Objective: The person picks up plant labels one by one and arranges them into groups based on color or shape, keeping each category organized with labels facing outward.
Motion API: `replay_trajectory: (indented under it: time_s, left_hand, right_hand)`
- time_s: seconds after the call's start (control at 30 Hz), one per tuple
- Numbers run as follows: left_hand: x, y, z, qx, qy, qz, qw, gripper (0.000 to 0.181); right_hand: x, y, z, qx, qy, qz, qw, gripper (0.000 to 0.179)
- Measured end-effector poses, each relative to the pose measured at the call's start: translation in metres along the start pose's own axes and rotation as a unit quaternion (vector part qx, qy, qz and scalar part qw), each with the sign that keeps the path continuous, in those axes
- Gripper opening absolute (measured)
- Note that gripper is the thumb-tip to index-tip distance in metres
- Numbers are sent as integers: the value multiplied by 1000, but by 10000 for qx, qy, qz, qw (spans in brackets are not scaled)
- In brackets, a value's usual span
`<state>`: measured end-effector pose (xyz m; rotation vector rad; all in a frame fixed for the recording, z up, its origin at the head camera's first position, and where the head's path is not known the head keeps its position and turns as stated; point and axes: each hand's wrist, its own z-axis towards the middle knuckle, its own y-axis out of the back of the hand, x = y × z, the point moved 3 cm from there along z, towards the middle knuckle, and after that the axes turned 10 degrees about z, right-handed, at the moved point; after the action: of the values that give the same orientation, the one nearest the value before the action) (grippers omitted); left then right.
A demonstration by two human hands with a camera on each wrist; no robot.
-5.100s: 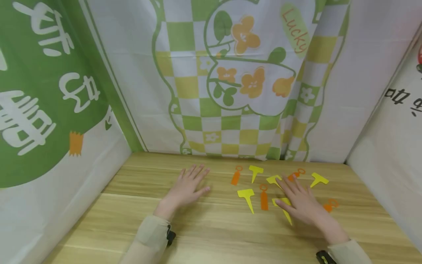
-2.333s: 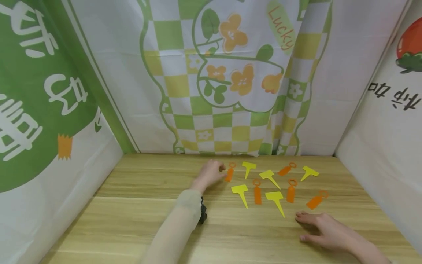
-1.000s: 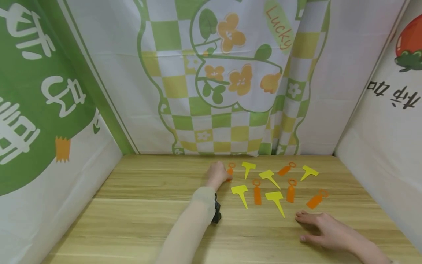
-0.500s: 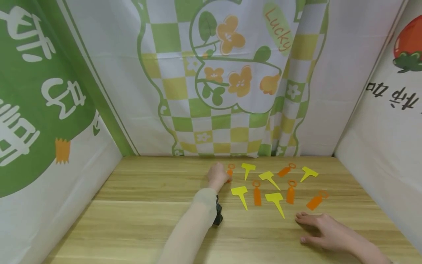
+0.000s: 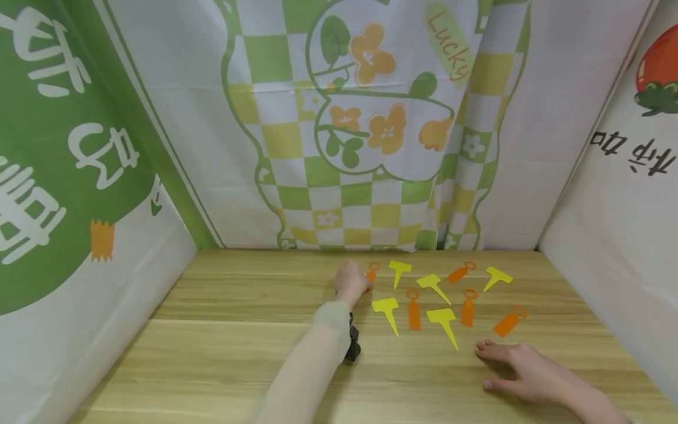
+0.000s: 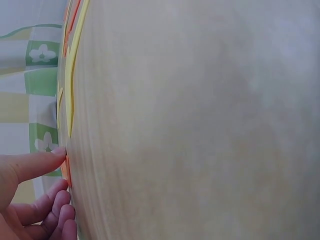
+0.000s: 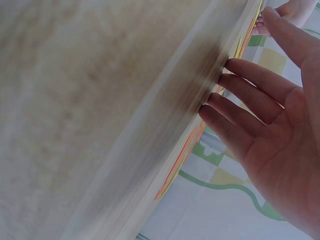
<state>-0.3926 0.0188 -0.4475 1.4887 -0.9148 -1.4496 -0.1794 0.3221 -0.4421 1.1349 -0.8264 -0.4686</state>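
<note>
In the head view my left hand (image 5: 351, 282) is at the back of the table, its fingers at the lower end of the leftmost orange ring-topped tag (image 5: 373, 272). Seen from the left wrist, thumb and forefinger pinch that orange tag (image 6: 68, 171) from its two sides, low at the tabletop. My right hand (image 5: 524, 368) rests near the front right with fingers extended and holds nothing; the right wrist view has its fingertips (image 7: 207, 111) at the wood. To the right of the left hand lie several yellow T-shaped plant labels (image 5: 388, 305) and more orange tags (image 5: 414, 315).
The wooden table (image 5: 212, 365) meets a checked green and yellow curtain (image 5: 339, 194) at the back. Printed cloth walls stand left (image 5: 175, 235) and right (image 5: 609, 235). An orange tag (image 5: 507, 325) lies just beyond the right fingertips.
My left hand has gone rightward to the leftmost orange tag and taken hold of it. My right hand has drawn back off the labels toward the front right. Over the last second both hold still.
</note>
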Motion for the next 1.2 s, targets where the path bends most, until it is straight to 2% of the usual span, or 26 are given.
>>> replay_trajectory:
  time_s: [0.2, 0.53, 1.2]
  left_hand:
    - [0, 0, 0, 71, 162, -29, 9998, 32]
    - [1, 0, -1, 82, 234, -108, 9996, 30]
    - [-1, -1, -3, -87, 205, -4, 9998, 34]
  right_hand:
    - [0, 2, 0, -1, 75, 52, 10000, 56]
    - [-1, 0, 0, 3, -3, 8, 10000, 57]
    - [-1, 0, 0, -18, 46, 26, 10000, 56]
